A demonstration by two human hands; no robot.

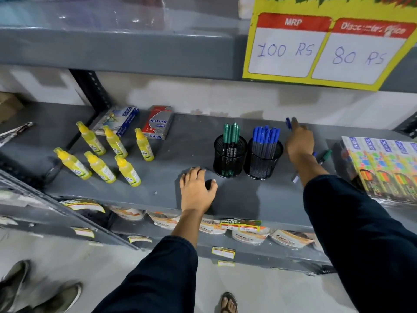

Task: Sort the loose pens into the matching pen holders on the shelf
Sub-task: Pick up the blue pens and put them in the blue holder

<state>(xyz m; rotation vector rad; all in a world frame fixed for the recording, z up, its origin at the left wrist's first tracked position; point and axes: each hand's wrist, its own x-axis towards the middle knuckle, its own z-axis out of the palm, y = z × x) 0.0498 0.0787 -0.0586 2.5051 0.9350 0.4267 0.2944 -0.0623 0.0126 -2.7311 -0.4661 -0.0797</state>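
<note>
Two mesh holders stand side by side on the grey shelf [237, 195]: the left holder [230, 159] has green pens, the right holder [264, 160] blue. Right hand [299, 141], just beside it, pinches a blue pen [288, 123]. Left hand [196, 188] rests on the shelf, fingers loosely curled, holding nothing. Loose pens, a green pen [325, 155] among them, lie behind the right forearm.

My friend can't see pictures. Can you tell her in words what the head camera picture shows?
A person's right hand holds up a blue pen beside two black mesh holders on a grey shelf, one with green pens, one with blue pens. The left hand rests flat on the shelf. Yellow bottles stand to the left.
</note>
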